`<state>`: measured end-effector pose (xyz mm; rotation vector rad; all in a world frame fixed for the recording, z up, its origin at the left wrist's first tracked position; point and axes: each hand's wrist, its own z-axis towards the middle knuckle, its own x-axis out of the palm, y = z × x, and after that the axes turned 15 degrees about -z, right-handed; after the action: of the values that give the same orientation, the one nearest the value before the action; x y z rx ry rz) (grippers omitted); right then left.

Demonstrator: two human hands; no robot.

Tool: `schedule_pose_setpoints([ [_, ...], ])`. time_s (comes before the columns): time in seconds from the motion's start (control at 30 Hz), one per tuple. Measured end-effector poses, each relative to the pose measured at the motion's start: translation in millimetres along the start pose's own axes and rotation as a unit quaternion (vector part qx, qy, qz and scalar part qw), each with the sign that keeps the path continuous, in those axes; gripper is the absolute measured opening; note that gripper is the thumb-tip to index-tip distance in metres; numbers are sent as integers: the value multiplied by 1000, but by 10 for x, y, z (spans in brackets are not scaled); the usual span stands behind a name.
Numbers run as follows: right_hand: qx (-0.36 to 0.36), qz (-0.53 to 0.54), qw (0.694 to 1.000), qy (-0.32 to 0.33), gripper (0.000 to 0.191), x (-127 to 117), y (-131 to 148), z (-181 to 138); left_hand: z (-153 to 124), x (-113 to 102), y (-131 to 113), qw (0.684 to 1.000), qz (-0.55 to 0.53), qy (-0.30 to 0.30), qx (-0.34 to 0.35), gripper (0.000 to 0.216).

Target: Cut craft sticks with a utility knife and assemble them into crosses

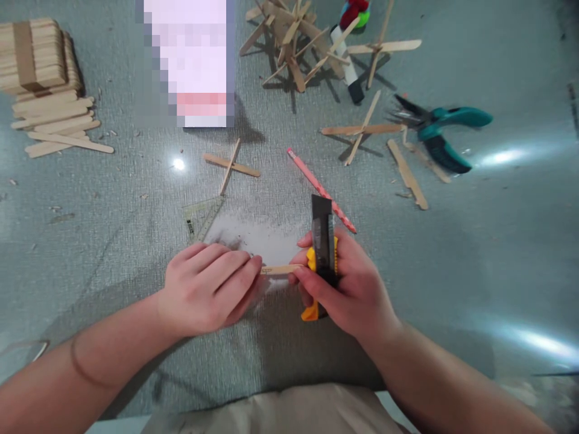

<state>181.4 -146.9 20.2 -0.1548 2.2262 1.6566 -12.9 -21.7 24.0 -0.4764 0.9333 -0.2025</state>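
My left hand [215, 286] is closed, pinching one end of a wooden craft stick [278, 270] that bears a small pencil-like mark. My right hand [355, 286] wraps round a black and yellow utility knife [322, 235], its dark end pointing away from me. The thumb of that hand also presses on the stick's other end. Whether the blade is out, I cannot tell. Beyond my hands lie a clear triangular ruler [203, 214], a red patterned pencil [319, 187] and two sticks joined in a cross [231, 166].
At the left is a banded bundle of craft sticks [38, 54] with loose sticks [63, 123] below. Crossed-stick pieces [294, 36] pile up at the back, beside a white tube [346, 63]. Teal-handled pliers [438, 129] and a broken stick [407, 175] lie right. A blurred-out object [194, 60] stands behind.
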Motion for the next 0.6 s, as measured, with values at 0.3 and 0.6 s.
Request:
schedule_pose_setpoints([
  [0.3, 88, -30, 992, -83, 22, -138, -91, 106, -12, 105, 179, 995, 49, 79, -19, 11],
  [0.6, 42, 62, 994, -83, 22, -105, -85, 96, 117, -170, -585, 760, -565, 272, -171, 31],
])
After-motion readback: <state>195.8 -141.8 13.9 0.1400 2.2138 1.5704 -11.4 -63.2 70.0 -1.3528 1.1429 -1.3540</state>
